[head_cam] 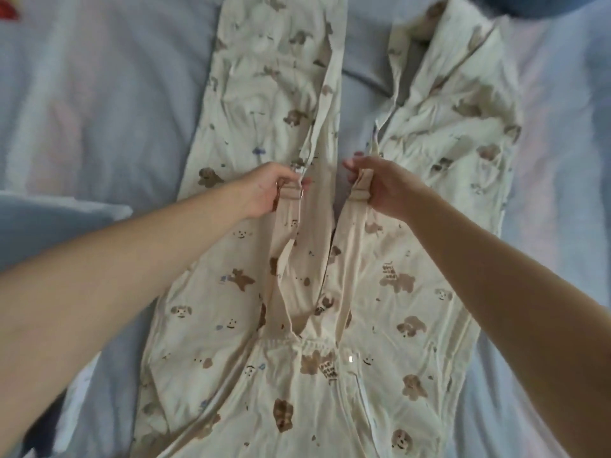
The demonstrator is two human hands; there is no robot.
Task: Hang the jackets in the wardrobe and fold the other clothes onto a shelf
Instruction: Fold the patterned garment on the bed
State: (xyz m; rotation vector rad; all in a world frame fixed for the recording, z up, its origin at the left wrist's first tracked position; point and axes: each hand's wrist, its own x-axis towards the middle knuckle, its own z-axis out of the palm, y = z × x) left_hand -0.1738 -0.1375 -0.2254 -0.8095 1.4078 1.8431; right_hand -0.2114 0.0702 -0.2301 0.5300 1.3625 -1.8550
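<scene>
A cream garment printed with brown dogs and bears (380, 292) lies spread flat on the bed, its two legs running away from me. It has shoulder straps with buckles, like a pair of overalls. My left hand (264, 190) pinches the left strap end (291, 196) at its metal buckle. My right hand (386, 186) grips the right strap end (358, 190). Both strap ends are lifted a little above the cloth, close together near the garment's middle.
The bed is covered by a pale blue-grey sheet (99, 110). A folded blue cloth (49, 219) lies at the left edge. A dark blue item (542, 4) sits at the top right corner, and something red (8, 8) at the top left.
</scene>
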